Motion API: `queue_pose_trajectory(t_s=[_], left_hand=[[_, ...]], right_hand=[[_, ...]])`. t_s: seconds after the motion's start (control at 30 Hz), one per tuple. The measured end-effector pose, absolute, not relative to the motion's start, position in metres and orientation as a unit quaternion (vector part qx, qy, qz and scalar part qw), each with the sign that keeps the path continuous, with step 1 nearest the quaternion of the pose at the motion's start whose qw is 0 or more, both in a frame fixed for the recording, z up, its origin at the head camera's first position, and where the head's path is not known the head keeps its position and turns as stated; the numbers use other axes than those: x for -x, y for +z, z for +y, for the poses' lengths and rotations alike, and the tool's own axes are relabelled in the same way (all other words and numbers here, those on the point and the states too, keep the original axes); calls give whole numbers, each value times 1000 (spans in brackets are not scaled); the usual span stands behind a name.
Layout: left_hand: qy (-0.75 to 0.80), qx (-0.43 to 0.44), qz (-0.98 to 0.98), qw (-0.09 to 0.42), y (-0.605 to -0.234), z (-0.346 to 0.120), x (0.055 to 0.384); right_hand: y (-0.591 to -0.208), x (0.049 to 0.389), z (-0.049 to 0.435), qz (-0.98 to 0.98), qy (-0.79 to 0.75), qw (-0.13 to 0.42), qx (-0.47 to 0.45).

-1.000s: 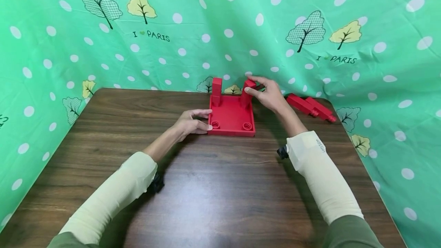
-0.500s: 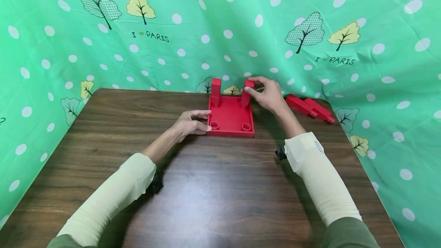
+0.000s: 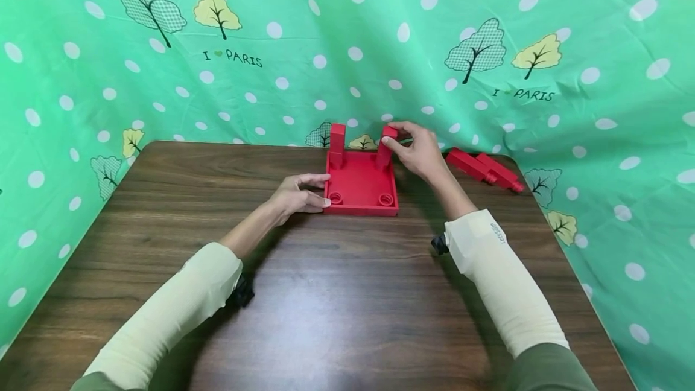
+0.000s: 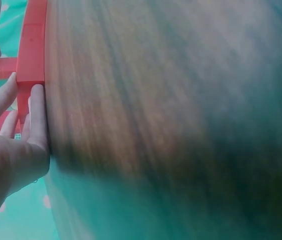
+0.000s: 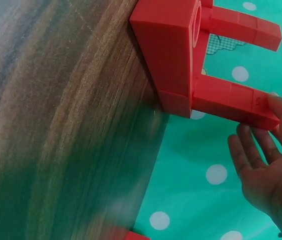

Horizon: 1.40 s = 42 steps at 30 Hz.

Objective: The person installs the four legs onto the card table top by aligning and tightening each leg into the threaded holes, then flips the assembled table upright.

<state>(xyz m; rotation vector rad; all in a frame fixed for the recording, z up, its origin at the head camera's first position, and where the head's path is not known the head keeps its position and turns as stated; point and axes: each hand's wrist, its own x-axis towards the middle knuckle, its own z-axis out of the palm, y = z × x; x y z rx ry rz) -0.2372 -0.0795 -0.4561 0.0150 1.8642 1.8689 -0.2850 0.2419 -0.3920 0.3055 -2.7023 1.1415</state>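
A red square toy tabletop lies upside down near the table's back edge, raised rim up. Two red legs stand on it at the back corners: a back left leg and a back right leg. Round threaded sockets show at both front corners. My right hand pinches the top of the back right leg between thumb and fingers. At the tabletop's left side, my left hand rests its fairly straight thumb and fingers against the rim. The right wrist view shows the held leg meeting the tabletop.
Two loose red legs with threaded ends lie side by side at the back right of the brown wooden table. A green dotted curtain hangs just behind and around the table.
The back right leg looks slightly turned between my right fingers, its top now squarer to the tabletop. The left hand keeps its place; the head view has shifted a little.
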Motion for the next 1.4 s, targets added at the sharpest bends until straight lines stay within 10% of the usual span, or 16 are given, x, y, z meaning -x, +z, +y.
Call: queue_pose_trajectory(t_s=[0.6,1.4], left_hand=[[626,-78,744,221,-449,-87,226],[246,-399,883,25,-448,-114,197]], right_hand=[[-393,267,268,-903,406,92,-111],[-400,250,328,-934,348,62,-57]])
